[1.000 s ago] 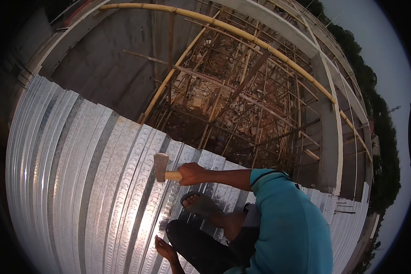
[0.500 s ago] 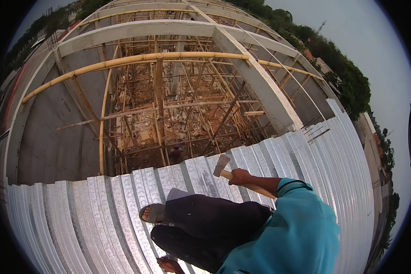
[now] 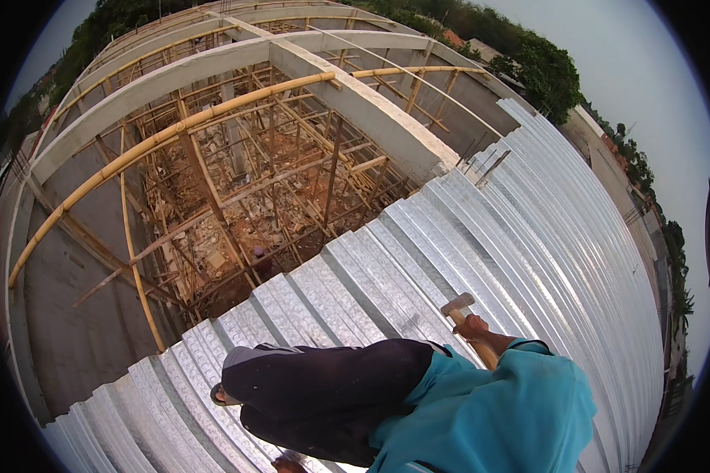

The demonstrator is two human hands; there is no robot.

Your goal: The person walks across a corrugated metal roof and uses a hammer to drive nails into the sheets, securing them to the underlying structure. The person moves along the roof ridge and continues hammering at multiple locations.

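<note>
My right hand is wrapped round the wooden handle of a hammer, close below its blocky, rusty head. The hammer is held above the ribbed silver metal sheets, its handle running back under my teal sleeve. At the lower edge, only a small part of my left hand shows, low against the sheets beside my dark trouser leg; its fingers are mostly cut off. My sandalled foot rests on the sheets at the left.
Beyond the jagged sheet edge is a deep drop with bamboo scaffolding and rubble. A concrete beam runs away from the sheets. A curved bamboo pole crosses the gap. A short dark rod lies at the sheet edge.
My view has turned to the right. My right hand, still gripping the hammer, appears further right and lower. Less of my left hand shows at the lower edge.
</note>
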